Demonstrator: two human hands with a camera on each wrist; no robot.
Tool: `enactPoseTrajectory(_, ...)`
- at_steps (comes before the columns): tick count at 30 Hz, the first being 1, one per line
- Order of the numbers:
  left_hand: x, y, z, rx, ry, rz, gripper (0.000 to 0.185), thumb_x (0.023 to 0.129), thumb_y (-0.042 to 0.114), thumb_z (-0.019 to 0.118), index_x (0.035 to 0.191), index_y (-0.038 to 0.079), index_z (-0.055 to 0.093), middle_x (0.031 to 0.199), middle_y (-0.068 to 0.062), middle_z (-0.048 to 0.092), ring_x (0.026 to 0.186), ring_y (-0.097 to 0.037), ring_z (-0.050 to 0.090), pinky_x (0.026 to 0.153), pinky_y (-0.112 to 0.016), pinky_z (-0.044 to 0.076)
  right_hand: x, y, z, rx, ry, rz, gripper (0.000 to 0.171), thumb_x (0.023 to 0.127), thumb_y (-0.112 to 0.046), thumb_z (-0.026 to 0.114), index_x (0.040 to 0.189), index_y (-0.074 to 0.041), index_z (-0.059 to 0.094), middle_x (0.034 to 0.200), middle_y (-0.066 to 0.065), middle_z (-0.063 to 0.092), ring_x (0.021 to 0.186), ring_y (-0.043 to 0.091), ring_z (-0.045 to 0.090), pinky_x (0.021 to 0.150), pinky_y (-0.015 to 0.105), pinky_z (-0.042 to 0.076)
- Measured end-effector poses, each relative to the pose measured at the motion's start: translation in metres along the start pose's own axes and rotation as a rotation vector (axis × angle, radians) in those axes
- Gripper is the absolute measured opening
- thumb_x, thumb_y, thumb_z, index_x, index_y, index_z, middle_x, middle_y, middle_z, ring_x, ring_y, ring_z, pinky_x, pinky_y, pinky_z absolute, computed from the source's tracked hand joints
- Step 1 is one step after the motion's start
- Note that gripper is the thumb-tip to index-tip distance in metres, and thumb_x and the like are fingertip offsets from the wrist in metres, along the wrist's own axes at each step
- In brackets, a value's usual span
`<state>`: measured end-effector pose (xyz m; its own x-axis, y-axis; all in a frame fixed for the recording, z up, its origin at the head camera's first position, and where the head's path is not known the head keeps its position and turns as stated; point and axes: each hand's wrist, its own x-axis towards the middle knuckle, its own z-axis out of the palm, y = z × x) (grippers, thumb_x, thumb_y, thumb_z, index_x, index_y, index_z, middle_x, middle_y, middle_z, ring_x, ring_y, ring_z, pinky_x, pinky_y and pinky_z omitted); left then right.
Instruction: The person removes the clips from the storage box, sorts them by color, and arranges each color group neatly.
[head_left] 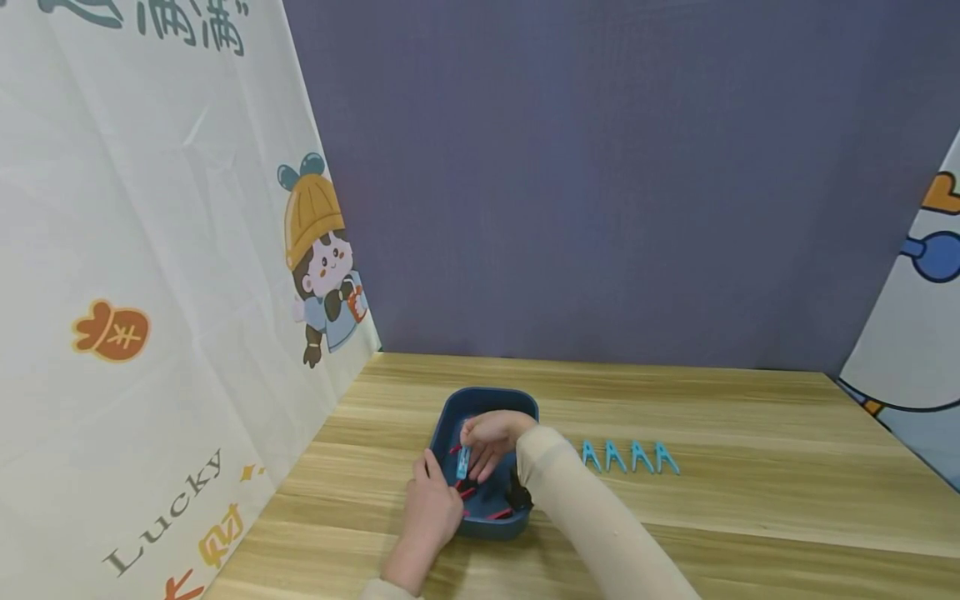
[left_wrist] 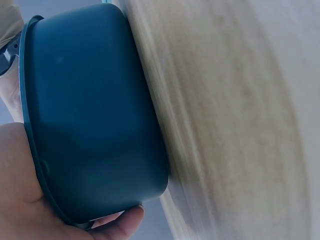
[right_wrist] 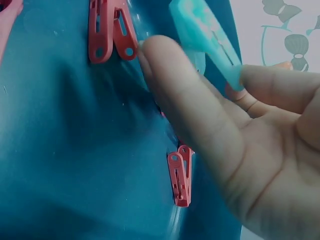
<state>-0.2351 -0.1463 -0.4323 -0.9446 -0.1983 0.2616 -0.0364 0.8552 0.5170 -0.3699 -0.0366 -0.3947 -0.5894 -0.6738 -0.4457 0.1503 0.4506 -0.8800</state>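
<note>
A dark blue plastic basin (head_left: 491, 528) rests on the wooden table. At its near left side my left hand (head_left: 433, 502) grips the rim, with fingertips curled around the wall in the left wrist view. My right hand (head_left: 497, 432) reaches down into the basin and pinches a light blue clothespin (right_wrist: 212, 37) by one end. Red clothespins (right_wrist: 180, 177) lie on the basin floor around the fingers; one larger-looking red clothespin (right_wrist: 102, 35) appears beside the thumb in the right wrist view. Part of the basin floor is hidden behind the right hand and sleeve.
Several light blue clothespins (head_left: 639, 457) stand in a row on the table (head_left: 750, 500), right of the basin. A black device (head_left: 517, 492) sits below the right wrist. A printed white cloth (head_left: 187, 250) borders the table's left, and a dark purple panel (head_left: 585, 183) stands behind.
</note>
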Motion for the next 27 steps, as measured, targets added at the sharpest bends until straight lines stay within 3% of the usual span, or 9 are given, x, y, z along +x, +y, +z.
enactPoseTrajectory(11,0.0,0.003,0.0,-0.016,-0.025,-0.018,0.064,0.081,0.006,0.054,0.132,-0.021,0.027,0.128,-0.035,0.033,0.094,-0.045,0.048,0.078,-0.051,0.044,-0.01,-0.002,-0.009,0.095,0.032,-0.091,0.011,0.095,-0.011,0.041,0.093,-0.001,0.046,0.082,0.024,0.058,0.071,0.035,0.064,0.062,0.042,0.053)
enactPoseTrajectory(20,0.001,0.002,-0.001,-0.012,-0.03,-0.028,0.065,0.082,0.007,0.054,0.133,-0.02,0.025,0.128,-0.035,0.032,0.093,-0.045,0.049,0.076,-0.051,0.045,-0.019,-0.007,-0.02,0.167,0.09,-0.194,0.027,0.099,-0.016,0.04,0.115,0.006,0.044,0.073,0.011,0.047,0.067,0.025,0.062,0.067,0.04,0.053)
enactPoseTrajectory(27,0.0,0.002,-0.002,-0.015,-0.033,-0.039,0.064,0.083,0.007,0.053,0.134,-0.02,0.025,0.129,-0.034,0.032,0.095,-0.046,0.048,0.077,-0.052,0.044,-0.028,-0.007,-0.03,0.206,0.115,-0.238,0.05,0.097,-0.02,0.045,0.138,0.003,0.028,0.104,0.027,0.049,0.07,0.024,0.059,0.067,0.036,0.053)
